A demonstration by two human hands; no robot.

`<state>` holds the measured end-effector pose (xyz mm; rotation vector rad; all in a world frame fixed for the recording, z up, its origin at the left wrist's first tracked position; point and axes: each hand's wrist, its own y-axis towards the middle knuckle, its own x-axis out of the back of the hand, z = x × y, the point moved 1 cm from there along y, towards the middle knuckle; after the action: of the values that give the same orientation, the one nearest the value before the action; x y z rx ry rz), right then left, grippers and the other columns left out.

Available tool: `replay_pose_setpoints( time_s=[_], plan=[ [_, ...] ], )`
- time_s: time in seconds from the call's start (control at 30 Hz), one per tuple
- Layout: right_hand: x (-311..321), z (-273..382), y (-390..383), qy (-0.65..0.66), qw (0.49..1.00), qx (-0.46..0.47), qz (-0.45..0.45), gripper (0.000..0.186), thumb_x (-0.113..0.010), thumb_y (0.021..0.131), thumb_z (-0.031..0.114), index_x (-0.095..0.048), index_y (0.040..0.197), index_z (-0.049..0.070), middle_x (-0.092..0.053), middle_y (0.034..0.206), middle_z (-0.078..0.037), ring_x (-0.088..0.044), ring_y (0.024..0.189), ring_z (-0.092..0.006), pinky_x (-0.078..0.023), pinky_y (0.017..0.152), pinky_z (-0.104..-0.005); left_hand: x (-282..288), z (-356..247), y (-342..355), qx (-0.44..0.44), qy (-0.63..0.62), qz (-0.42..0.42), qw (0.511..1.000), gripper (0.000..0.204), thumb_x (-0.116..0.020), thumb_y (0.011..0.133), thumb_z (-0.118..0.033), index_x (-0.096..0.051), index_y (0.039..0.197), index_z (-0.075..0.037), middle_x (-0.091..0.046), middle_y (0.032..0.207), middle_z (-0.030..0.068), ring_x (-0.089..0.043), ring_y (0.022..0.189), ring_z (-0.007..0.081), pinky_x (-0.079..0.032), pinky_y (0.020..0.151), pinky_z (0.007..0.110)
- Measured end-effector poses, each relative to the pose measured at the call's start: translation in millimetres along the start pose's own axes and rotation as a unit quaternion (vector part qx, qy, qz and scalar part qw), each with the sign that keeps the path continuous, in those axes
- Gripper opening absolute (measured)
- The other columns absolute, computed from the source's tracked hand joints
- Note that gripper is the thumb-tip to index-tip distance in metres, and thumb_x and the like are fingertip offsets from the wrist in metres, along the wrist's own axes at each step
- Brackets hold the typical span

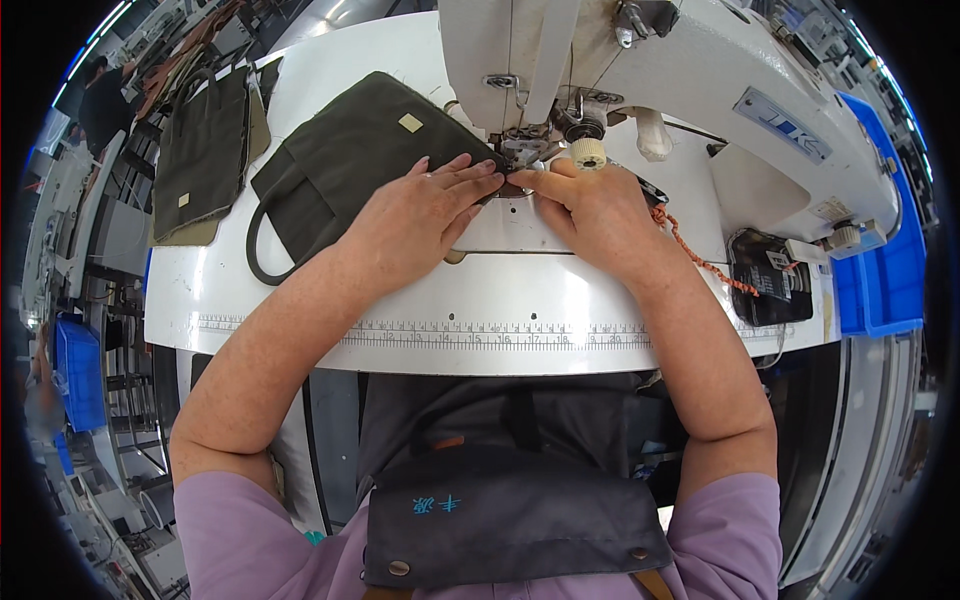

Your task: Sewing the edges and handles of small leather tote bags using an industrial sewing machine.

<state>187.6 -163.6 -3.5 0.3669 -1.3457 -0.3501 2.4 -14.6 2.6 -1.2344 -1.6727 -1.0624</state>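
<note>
A dark olive fabric bag (345, 140), with a looped handle and small pale tag, lies flat on the white sewing table (480, 290), its right corner at the presser foot (522, 145) of the sewing machine (690, 80). My left hand (410, 220) rests on the bag, fingers stretched flat, their tips by the needle area. My right hand (595, 215) is just right of them, index finger reaching to the bag's edge beside the foot, other fingers curled. What those curled fingers hold, if anything, is hidden.
A second olive bag piece (200, 150) lies at the left. A black phone-like object (770, 305) with an orange braided cord sits right, beside a blue bin (870, 300). Another person (100, 105) is at the far upper left; another blue bin (80, 370) stands below.
</note>
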Motion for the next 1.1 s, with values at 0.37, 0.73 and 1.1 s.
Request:
replay_pose_setpoints(
  time_s=[0.37,0.73,1.1],
  plan=[
    [-2,0,-1,-0.027,1.0,-0.013,0.006,0.023,-0.066,0.091,0.018,-0.078,0.11,0.019,-0.068,0.081,-0.008,-0.069,0.073,-0.0296,-0.055,0.066,-0.0436,8,16,9,-0.075,0.011,0.009,0.997,0.041,-0.055,0.1,-0.013,-0.063,0.14,-0.011,-0.057,0.15,0.0082,-0.049,0.143,0.0292,-0.03,0.124,0.054],
    [-3,-5,0,0.018,0.999,-0.012,-0.034,0.019,-0.066,0.092,0.019,-0.078,0.105,0.016,-0.068,0.079,-0.009,-0.07,0.071,-0.0309,-0.055,0.063,-0.0454,0,-5,1,0.001,0.005,0.008,1.0,0.044,-0.05,0.103,-0.013,-0.056,0.146,-0.009,-0.054,0.152,0.0112,-0.045,0.146,0.0328,-0.028,0.124,0.055],
    [1,2,-2,0.003,0.999,0.021,-0.031,0.022,-0.067,0.087,0.017,-0.079,0.105,0.016,-0.066,0.079,-0.005,-0.068,0.074,-0.03,-0.054,0.066,-0.0439,7,-24,1,-0.02,0.082,-0.029,0.996,0.039,-0.066,0.097,-0.025,-0.065,0.132,-0.008,-0.061,0.144,0.0104,-0.057,0.134,0.0303,-0.042,0.114,0.057]
  ],
)
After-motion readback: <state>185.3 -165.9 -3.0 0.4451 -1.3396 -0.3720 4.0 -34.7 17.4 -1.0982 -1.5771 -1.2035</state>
